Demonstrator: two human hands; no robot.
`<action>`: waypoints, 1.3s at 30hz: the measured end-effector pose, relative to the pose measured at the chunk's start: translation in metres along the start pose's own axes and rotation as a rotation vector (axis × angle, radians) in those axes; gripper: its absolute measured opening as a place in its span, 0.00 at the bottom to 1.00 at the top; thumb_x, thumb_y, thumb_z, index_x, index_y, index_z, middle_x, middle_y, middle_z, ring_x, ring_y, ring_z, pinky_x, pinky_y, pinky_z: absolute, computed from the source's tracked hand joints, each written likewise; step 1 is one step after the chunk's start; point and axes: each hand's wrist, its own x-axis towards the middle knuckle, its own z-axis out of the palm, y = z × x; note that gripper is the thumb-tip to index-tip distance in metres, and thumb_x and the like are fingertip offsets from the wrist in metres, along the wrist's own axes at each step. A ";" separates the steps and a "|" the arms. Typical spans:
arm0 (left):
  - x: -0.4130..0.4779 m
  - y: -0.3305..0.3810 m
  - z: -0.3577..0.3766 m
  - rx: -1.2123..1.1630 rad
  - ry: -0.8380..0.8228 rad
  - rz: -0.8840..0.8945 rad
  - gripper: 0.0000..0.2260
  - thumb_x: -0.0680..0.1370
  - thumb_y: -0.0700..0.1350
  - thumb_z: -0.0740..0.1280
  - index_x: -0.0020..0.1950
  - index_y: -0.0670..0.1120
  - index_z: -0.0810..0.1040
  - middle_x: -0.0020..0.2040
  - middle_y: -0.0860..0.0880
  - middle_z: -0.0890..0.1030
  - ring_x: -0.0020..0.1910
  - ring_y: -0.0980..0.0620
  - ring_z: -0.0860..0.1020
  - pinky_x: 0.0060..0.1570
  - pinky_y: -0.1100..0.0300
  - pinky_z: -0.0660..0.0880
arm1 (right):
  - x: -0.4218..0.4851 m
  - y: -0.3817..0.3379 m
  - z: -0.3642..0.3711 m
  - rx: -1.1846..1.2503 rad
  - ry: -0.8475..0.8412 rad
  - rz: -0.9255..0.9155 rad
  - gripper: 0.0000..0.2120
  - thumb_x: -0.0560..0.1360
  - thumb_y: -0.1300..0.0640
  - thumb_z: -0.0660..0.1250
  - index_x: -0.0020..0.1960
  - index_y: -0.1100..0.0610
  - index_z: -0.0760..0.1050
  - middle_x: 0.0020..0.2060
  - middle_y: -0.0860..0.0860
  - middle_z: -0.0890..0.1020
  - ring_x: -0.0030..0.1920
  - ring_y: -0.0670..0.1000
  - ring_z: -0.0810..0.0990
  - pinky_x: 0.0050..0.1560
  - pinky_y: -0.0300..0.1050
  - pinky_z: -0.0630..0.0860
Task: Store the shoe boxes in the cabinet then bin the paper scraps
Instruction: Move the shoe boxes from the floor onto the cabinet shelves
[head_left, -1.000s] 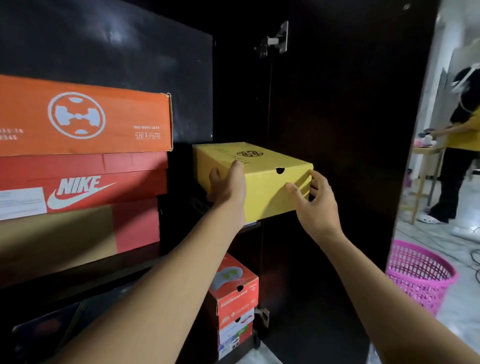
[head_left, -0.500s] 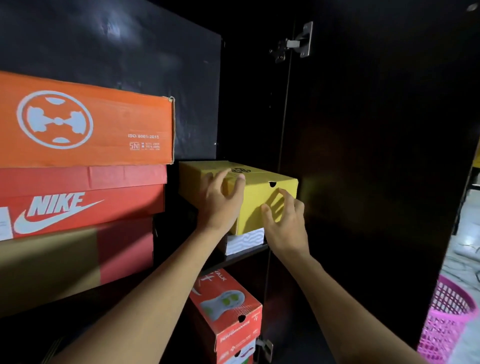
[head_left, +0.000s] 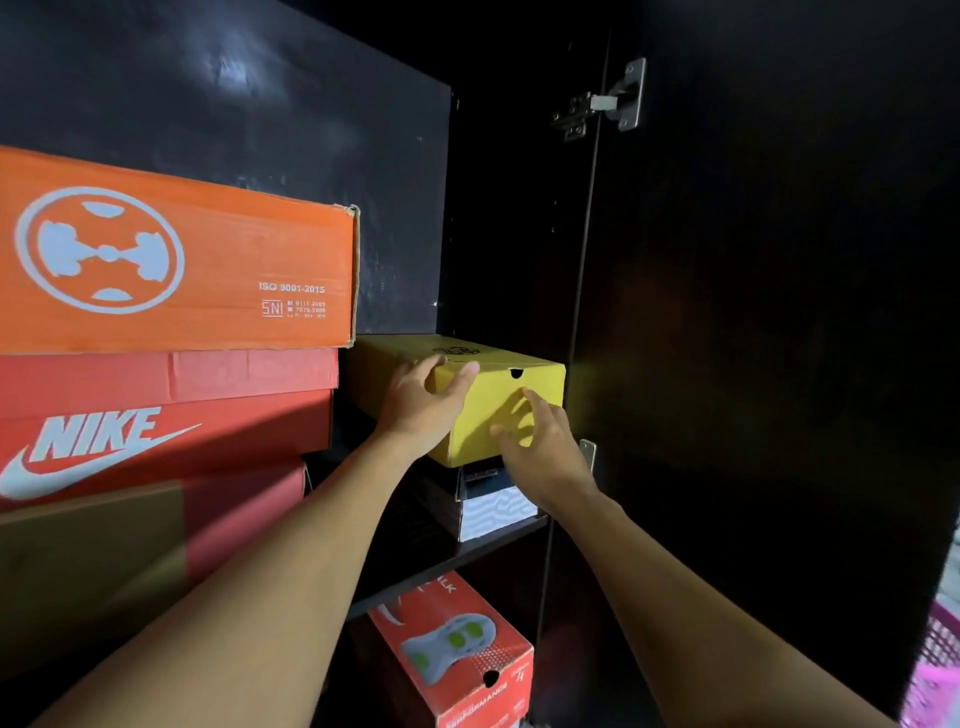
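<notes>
1. The yellow shoe box (head_left: 491, 397) sits inside the cabinet (head_left: 519, 234), on top of a black-and-white box (head_left: 493, 512) that rests on the shelf (head_left: 498, 543)
2. The left hand (head_left: 418, 413) grips the yellow box's near left corner, its fingers curled over the top edge
3. The right hand (head_left: 545, 454) is spread, with nothing held; its fingertips (head_left: 527, 392) press against the box's front face
4. Just to the left stands a stack: an orange box (head_left: 218, 260) over a red Nike box (head_left: 171, 410), with a brown-and-red box (head_left: 130, 545) below
5. Another red box (head_left: 457, 660) lies on the level beneath
6. The cabinet door (head_left: 753, 338) hangs open on a metal hinge (head_left: 605, 101), and a pink basket (head_left: 937, 675) shows at the right edge
</notes>
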 end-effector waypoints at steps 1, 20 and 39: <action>-0.001 0.001 0.001 -0.018 0.002 -0.001 0.30 0.75 0.66 0.64 0.73 0.54 0.68 0.77 0.46 0.62 0.75 0.46 0.63 0.71 0.53 0.63 | -0.003 0.002 -0.006 -0.030 -0.002 -0.003 0.32 0.80 0.41 0.60 0.80 0.47 0.52 0.75 0.48 0.61 0.70 0.54 0.70 0.63 0.54 0.73; -0.283 0.014 0.123 0.029 -0.236 0.010 0.18 0.77 0.53 0.67 0.65 0.51 0.77 0.64 0.47 0.77 0.63 0.48 0.75 0.61 0.58 0.69 | -0.292 0.159 -0.123 -0.108 0.127 0.138 0.26 0.79 0.39 0.62 0.73 0.48 0.67 0.70 0.49 0.72 0.68 0.50 0.73 0.66 0.53 0.72; -0.590 -0.153 0.240 0.235 -0.690 -0.649 0.35 0.69 0.60 0.68 0.74 0.53 0.65 0.68 0.46 0.73 0.63 0.42 0.75 0.62 0.52 0.74 | -0.598 0.337 -0.069 -0.112 -0.145 0.841 0.30 0.79 0.44 0.63 0.77 0.54 0.62 0.74 0.59 0.64 0.73 0.60 0.64 0.70 0.55 0.65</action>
